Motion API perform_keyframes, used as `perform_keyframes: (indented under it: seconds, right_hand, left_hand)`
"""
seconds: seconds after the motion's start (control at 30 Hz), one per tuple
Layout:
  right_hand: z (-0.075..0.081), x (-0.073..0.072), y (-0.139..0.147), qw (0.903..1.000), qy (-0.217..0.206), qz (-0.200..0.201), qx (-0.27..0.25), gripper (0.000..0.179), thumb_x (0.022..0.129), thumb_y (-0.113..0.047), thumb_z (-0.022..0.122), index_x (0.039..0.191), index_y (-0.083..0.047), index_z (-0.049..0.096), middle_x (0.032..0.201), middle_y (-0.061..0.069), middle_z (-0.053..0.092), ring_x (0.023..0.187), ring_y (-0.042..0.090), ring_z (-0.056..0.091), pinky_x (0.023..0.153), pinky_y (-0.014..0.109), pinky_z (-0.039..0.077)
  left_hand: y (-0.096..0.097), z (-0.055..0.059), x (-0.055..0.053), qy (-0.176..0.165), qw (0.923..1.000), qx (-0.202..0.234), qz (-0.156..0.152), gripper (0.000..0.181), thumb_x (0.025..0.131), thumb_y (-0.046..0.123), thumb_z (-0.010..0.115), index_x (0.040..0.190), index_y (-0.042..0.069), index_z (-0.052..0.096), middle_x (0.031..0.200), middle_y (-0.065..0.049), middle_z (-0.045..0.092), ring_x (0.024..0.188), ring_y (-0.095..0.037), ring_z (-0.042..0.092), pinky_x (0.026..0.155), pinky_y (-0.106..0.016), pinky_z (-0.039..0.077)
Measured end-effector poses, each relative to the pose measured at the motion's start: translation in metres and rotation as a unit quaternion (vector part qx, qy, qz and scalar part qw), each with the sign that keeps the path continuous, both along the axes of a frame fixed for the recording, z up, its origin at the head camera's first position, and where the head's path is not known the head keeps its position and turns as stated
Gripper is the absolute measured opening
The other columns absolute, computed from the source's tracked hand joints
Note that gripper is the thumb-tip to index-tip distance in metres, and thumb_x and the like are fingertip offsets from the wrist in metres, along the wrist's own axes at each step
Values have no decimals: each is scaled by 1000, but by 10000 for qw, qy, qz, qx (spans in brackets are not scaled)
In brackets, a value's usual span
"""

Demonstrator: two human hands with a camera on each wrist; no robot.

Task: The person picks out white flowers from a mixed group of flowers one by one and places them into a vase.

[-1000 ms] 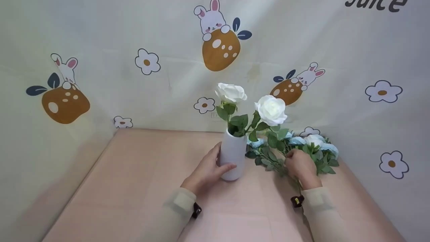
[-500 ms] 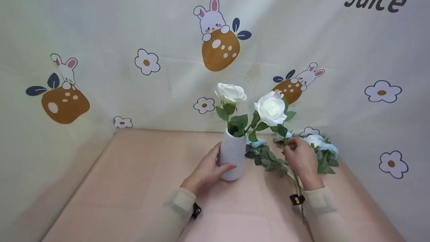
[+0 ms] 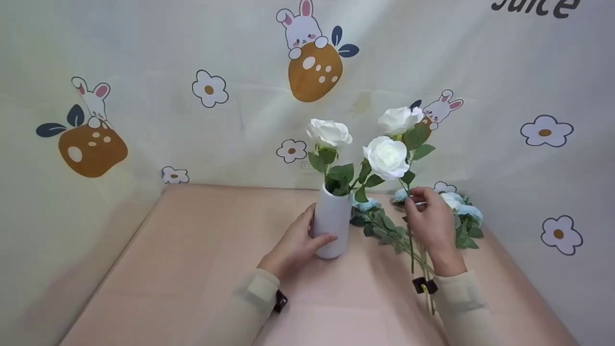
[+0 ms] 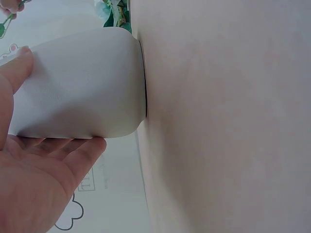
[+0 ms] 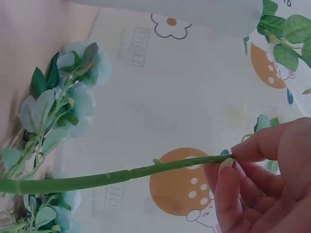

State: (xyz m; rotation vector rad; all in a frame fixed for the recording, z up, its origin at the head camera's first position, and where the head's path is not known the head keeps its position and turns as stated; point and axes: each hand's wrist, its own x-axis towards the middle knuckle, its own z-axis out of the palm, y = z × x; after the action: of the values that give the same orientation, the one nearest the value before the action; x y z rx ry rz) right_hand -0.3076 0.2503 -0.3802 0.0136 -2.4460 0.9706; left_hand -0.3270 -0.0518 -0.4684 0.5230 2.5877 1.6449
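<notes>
My left hand (image 3: 298,240) grips a white cylindrical vase (image 3: 332,223) standing upright on the table, with the thumb across its front and the fingers behind. Two white roses stand in the vase: one rose (image 3: 329,133) is upright and the other rose (image 3: 386,157) leans right over the rim. To the right, my right hand (image 3: 432,226) pinches the stem of a third white rose (image 3: 399,120), whose bloom rises behind the leaning one. In the right wrist view, thumb and fingertips meet on this green stem (image 5: 112,179), its lower part extending past the hand.
Light blue flowers (image 3: 366,204) with leafy stems lie on the pink-covered table (image 3: 216,250) right of the vase. Another blue and white bunch (image 3: 470,214) lies behind my right hand. A printed curtain (image 3: 144,48) backs the table.
My right hand has lifted the third white rose up out of the pile of flowers, its bloom rising behind the leaning one. My left hand and the vase have stayed put.
</notes>
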Motion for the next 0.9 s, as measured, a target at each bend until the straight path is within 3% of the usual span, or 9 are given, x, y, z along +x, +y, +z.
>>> perform_keyframes:
  seconds: [0.1, 0.27, 0.4, 0.5, 0.63, 0.8, 0.9]
  right_hand:
    - [4, 3, -4, 9996, 275, 34, -36, 28, 108, -17, 64, 131, -2, 73, 119, 20, 77, 102, 35, 77, 86, 49, 64]
    - [10, 9, -9, 9981, 620, -13, -19, 26, 108, -16, 68, 129, -3, 74, 115, 16, 78, 98, 30, 76, 78, 27, 56]
    - [15, 16, -11, 9944, 1054, 3, -123, 25, 107, -15, 69, 128, -3, 75, 112, 15, 78, 96, 30, 75, 76, 16, 50]
    - [19, 21, -12, 9901, 1387, 41, -214, 23, 107, -13, 70, 127, -2, 76, 109, 15, 79, 94, 28, 73, 75, 11, 47]
    - [23, 27, -15, 9862, 1630, 47, -303, 23, 107, -13, 70, 126, -1, 76, 107, 14, 78, 91, 18, 69, 71, 4, 45]
    - [27, 34, -17, 9807, 1903, 106, -445, 22, 106, -12, 72, 124, 1, 76, 106, 14, 77, 89, -2, 62, 70, 5, 47]
    - [29, 37, -18, 9771, 2053, 159, -542, 21, 106, -12, 72, 122, 1, 76, 104, 13, 77, 88, -7, 61, 70, 6, 49]
  left_hand:
    - [0, -1, -1, 57, 10000, 23, -17, 96, 100, 41, 82, 174, 15, 26, 172, -13, 45, 158, -35, 47, 131, -59, 40]
    - [1, 0, 1, -39, 10000, 7, 16, 97, 100, 42, 82, 175, 18, 25, 174, -10, 43, 159, -34, 45, 132, -58, 39]
    - [1, 1, 2, -61, 10000, 7, 16, 97, 100, 41, 82, 175, 19, 25, 175, -9, 42, 160, -34, 44, 133, -59, 37]
    - [1, 2, 2, -90, 10000, 39, 5, 97, 99, 42, 83, 175, 19, 25, 175, -8, 42, 161, -33, 43, 134, -58, 36]
    - [1, 1, 2, -121, 9999, 81, 5, 99, 99, 44, 83, 175, 20, 25, 176, -8, 41, 161, -33, 43, 134, -58, 36]
    - [0, 0, 1, -133, 9998, 131, -3, 99, 98, 45, 83, 175, 20, 25, 176, -8, 41, 162, -32, 42, 135, -58, 34]
    - [0, 0, 1, -130, 9998, 142, -17, 98, 99, 44, 83, 175, 19, 25, 175, -8, 42, 161, -32, 43, 135, -58, 35]
